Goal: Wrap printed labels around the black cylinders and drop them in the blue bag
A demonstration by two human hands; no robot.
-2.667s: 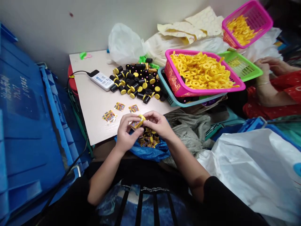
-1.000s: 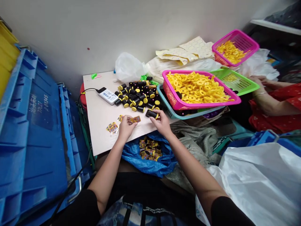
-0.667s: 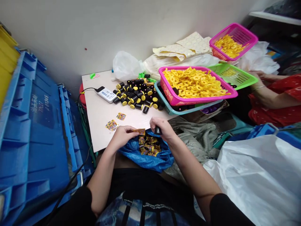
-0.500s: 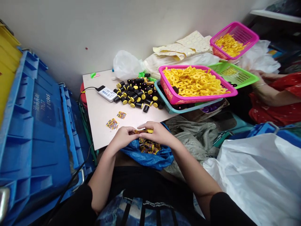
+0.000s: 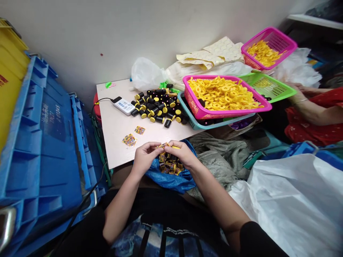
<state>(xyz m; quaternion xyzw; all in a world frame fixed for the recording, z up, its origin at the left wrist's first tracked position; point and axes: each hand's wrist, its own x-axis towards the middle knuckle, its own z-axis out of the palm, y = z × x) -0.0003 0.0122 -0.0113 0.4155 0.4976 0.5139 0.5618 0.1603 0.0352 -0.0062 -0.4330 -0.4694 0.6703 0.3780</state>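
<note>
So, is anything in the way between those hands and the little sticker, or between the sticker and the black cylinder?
Nothing visible is. The left hand and right hand meet at the printed sticker. The yellow-capped cylinder is close beside it; fingers hide whether they touch.

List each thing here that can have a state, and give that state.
Left bare hand: pinching a small patterned label.
Right bare hand: gripping a yellow-ended cylinder, mostly hidden.
Blue woven plastic bag: open, holding labelled cylinders.
Square yellow-patterned labels: lying flat, some overlapping.
Large pink plastic basket: open, heaped with yellow plastic rings.
Green plastic basket: open, partly hidden.
White rectangular device: lying flat, black cable attached.
</note>
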